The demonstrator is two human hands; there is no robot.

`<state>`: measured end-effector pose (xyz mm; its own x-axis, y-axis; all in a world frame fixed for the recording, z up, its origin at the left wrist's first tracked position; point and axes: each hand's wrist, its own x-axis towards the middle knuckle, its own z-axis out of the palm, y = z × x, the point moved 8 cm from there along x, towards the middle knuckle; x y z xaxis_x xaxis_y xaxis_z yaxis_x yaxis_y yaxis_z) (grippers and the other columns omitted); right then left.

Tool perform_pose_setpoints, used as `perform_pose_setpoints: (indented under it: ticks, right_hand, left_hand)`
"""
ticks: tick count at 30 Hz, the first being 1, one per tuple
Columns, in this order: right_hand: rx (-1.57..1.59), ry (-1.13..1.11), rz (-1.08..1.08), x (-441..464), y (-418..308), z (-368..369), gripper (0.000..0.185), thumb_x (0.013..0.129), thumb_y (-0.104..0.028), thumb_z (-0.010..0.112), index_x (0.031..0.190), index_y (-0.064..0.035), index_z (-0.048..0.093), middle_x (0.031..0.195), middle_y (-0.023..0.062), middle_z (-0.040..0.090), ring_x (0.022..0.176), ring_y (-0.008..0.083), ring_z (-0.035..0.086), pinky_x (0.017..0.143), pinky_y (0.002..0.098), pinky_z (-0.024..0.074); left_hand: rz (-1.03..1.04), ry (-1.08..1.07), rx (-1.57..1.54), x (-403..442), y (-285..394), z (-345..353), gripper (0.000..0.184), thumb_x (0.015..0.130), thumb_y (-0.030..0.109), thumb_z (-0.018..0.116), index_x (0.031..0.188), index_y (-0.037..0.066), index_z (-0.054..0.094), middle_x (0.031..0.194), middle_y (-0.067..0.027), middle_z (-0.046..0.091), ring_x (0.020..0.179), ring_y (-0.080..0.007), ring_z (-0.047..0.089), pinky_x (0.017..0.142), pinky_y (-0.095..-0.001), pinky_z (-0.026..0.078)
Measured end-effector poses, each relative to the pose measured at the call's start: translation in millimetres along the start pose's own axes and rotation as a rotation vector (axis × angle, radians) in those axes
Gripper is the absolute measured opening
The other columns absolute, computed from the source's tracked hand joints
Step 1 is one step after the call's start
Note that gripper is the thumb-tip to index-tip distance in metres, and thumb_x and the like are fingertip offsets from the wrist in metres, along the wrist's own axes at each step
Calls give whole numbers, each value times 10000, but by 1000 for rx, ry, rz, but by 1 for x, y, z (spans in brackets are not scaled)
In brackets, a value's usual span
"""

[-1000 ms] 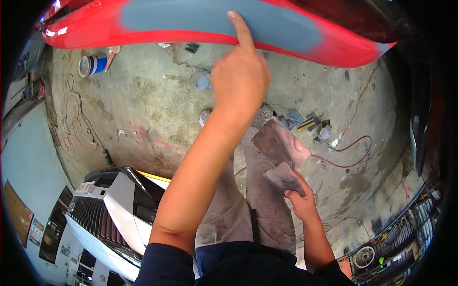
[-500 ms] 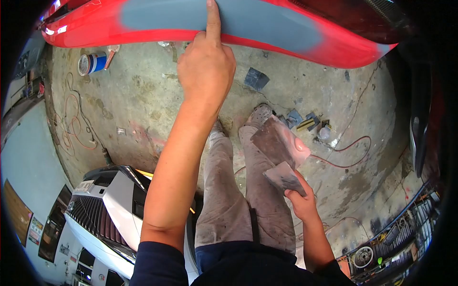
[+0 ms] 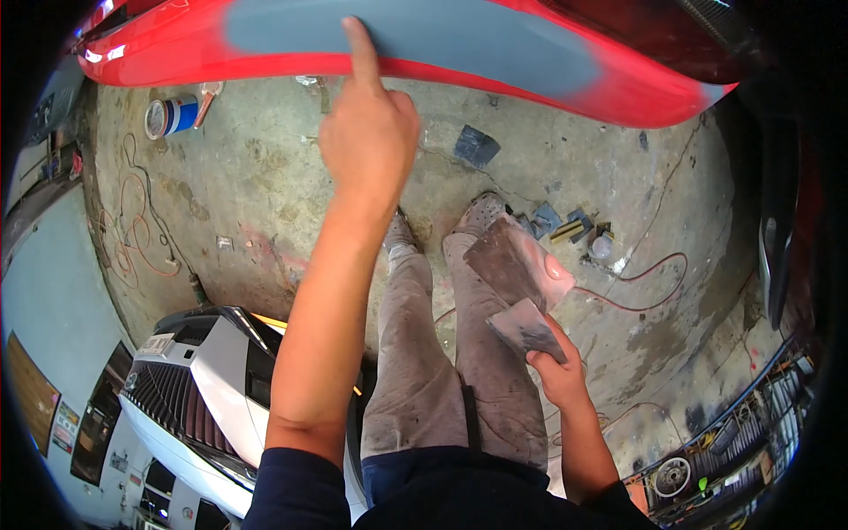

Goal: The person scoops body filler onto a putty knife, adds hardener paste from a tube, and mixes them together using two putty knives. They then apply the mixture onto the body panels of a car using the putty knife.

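Note:
My left hand [image 3: 369,141] reaches forward with its index finger stretched out and the other fingers curled, holding nothing. The fingertip lies over the grey patch [image 3: 477,40] on a red car bumper [image 3: 247,69]; whether it touches the surface I cannot tell. Low on the right, my right hand [image 3: 562,369] is closed around a smudged putty spreader [image 3: 528,330]. Just beyond the spreader is a dark, stained mixing board [image 3: 505,265] with pink putty [image 3: 555,268] at its edge. The same hand seems to support this board, but its grip there is hidden.
A blue-and-white can [image 3: 181,113] lies on the concrete floor at left. Dark sandpaper sheets [image 3: 476,146], a yellowish block [image 3: 566,231] and a red hose [image 3: 658,302] lie about. A white car [image 3: 216,371] stands behind at left, a cluttered rack [image 3: 742,459] at lower right.
My left hand has drawn back slightly and to the left, its fingertip sliding left across the view of the grey patch. My right hand, the spreader and the board have stayed put.

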<state>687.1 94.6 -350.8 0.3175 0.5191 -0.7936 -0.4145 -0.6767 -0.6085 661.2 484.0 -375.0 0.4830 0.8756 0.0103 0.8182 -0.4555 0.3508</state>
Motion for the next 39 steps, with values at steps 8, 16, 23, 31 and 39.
perform_pose_setpoints:
  ticks: [8,16,23,31,39]
  right_hand:
    - [14,-9,26,-4,0,4,609,838,78,549,1442,66,475,1345,92,588,1231,169,542,1055,291,401]
    - [-168,-54,-61,-26,-34,15,648,814,70,516,1457,-7,503,1431,90,520,1329,184,471,1111,298,349]
    - [-364,-236,-306,-86,-141,71,713,782,21,483,1489,-65,487,1438,211,525,1402,321,451,1179,359,293]
    - [-610,-557,-629,-195,-256,248,750,790,45,479,1516,-140,465,1486,186,499,1430,345,422,1167,388,328]
    - [-832,-1137,-878,-300,-263,389,741,825,54,485,1540,-127,418,1371,202,521,1299,344,504,1122,359,370]
  left_hand:
    - [-38,-141,-89,3,31,3,853,831,112,595,1576,-18,200,782,-184,686,696,-395,677,674,-502,544]
    - [89,-511,-327,-39,77,-21,654,896,143,548,1525,63,387,1013,-251,681,942,-415,664,806,-498,518]
    - [-243,-504,-388,-204,-88,-105,589,915,172,590,1471,36,451,1063,-262,648,1017,-433,615,865,-518,493]
    - [-324,-1081,-587,-465,-192,-201,532,1044,435,463,1367,22,555,1344,-214,598,1255,-382,562,1065,-483,441]
    - [-546,252,-1977,-375,-186,-431,516,1079,411,457,1394,8,529,1423,-97,571,1360,-234,488,1152,-431,361]
